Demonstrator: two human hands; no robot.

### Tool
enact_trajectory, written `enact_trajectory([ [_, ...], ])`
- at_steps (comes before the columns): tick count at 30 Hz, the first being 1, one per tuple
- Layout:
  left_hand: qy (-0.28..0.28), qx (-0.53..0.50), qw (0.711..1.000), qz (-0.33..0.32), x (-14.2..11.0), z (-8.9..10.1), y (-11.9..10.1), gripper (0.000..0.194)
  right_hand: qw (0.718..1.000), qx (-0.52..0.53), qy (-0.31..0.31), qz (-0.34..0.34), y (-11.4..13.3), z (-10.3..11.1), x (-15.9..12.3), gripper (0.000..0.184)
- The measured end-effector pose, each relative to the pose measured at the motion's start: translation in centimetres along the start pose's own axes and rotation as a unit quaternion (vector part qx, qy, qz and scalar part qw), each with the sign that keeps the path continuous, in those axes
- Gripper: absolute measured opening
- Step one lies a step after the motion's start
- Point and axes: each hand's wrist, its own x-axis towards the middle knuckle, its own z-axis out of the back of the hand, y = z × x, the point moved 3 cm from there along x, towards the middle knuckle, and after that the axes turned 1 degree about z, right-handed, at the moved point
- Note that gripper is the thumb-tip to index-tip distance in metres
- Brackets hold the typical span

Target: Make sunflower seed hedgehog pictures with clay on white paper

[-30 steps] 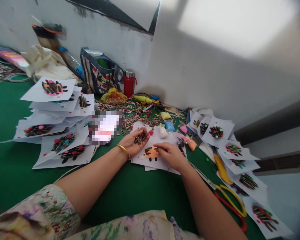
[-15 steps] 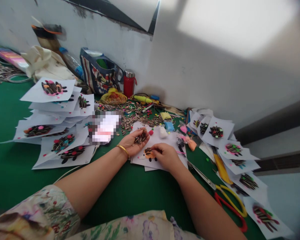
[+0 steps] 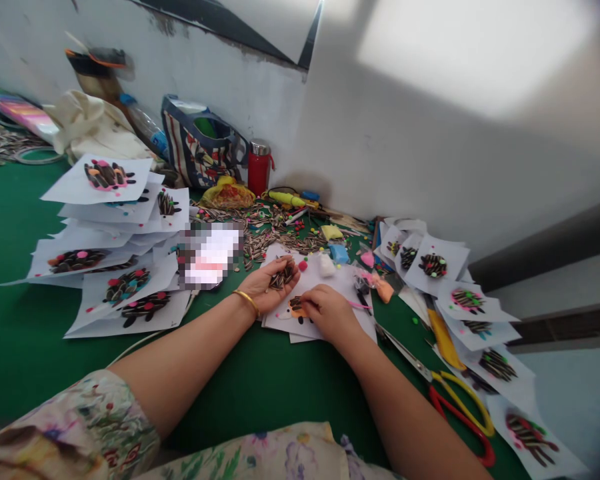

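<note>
My left hand (image 3: pixel 263 288) is cupped, palm up, around a small heap of striped sunflower seeds (image 3: pixel 281 275). Just to its right, my right hand (image 3: pixel 333 312) is pinched, apparently on a single seed mostly hidden by the fingertips. Those fingertips touch an orange clay hedgehog shape (image 3: pixel 294 313), which has dark seeds on its back and as feet. The shape lies on a white paper sheet (image 3: pixel 280 323) on top of other sheets. A red pompom (image 3: pixel 303 265) rests beside the left fingertips.
Finished seed pictures are stacked at left (image 3: pixel 145 307) and right (image 3: pixel 497 365). Large scissors (image 3: pixel 430 373) lie by my right forearm. A phone (image 3: pixel 210 257), loose seeds (image 3: pixel 267 237), clay packs (image 3: pixel 339 253), a red flask (image 3: pixel 259 170) and a bag (image 3: pixel 195 147) lie beyond.
My right hand has shifted slightly right and down over the hedgehog shape, covering more of its right end. My left hand stays in place with the seeds.
</note>
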Motion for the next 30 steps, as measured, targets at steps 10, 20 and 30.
enact_trajectory([
  [10,-0.001,-0.003,1.0,0.002,0.1,0.1,0.0,0.016,0.999,-0.031,0.007,0.004,0.3,-0.2,0.2,0.019],
  [20,0.006,0.007,1.0,-0.001,-0.1,-0.1,0.1,0.017,1.0,-0.001,-0.02,0.012,0.3,0.6,-0.1,0.016],
  [30,0.076,0.082,0.991,0.067,-1.6,-0.7,1.4,0.02,0.973,0.148,-0.175,-0.005,1.6,2.9,0.8,0.024],
])
